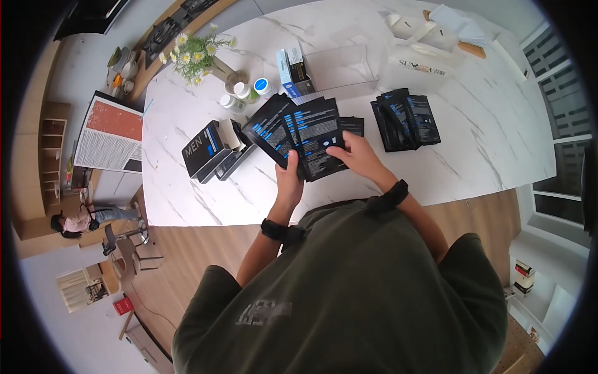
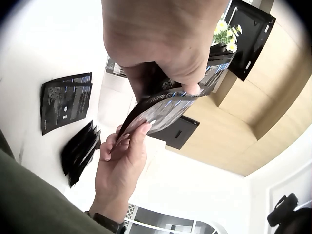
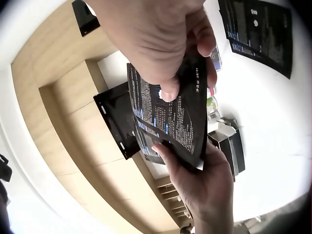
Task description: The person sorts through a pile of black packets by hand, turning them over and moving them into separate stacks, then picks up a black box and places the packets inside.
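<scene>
Both hands hold a fanned bunch of flat black sachets [image 1: 319,128] with blue and white print, above the near part of the table. My left hand [image 1: 290,182] grips the bunch at its lower left, thumb across the front. On the right side, my right hand [image 1: 360,157] pinches a sachet with its thumb over the printed face. The right wrist view shows that thumb pressed on the sachet [image 3: 183,117], with the left hand [image 3: 202,183] below. Behind the right hand, more sachets [image 1: 354,124] lie on the table, partly hidden. A loose pile of similar sachets [image 1: 405,119] lies farther right.
To the left stands an opened black box [image 1: 200,151] marked MEN. Several white bottles [image 1: 244,91], a flower vase [image 1: 235,81], small boxes [image 1: 293,71] and a clear container [image 1: 346,71] stand behind. A paper bag [image 1: 417,62] is at the back right of the marble table [image 1: 205,206].
</scene>
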Demonstrator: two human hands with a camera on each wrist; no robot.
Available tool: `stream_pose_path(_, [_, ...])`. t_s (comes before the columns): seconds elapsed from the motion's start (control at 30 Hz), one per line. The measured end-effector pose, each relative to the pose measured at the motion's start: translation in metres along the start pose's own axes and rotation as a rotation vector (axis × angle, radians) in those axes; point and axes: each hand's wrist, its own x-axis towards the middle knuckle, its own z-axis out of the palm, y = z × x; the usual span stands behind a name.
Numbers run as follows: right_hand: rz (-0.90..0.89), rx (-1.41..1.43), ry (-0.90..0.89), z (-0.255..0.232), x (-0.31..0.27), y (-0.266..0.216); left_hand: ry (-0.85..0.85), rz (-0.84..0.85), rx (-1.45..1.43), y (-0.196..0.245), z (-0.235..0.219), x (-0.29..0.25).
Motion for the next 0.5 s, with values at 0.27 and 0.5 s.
stream_pose_path(0.27, [-0.065,0.123,0.150,-0.004,-0.010,0.004,-0.051,-0.071,0.043,0.002,-0.006,0.000])
stream_pose_path(0.5, [-0.049,-0.144,0.238,-0.008,-0.008,0.023,0.010,-0.098,0.109,-0.017,-0.011,0.004])
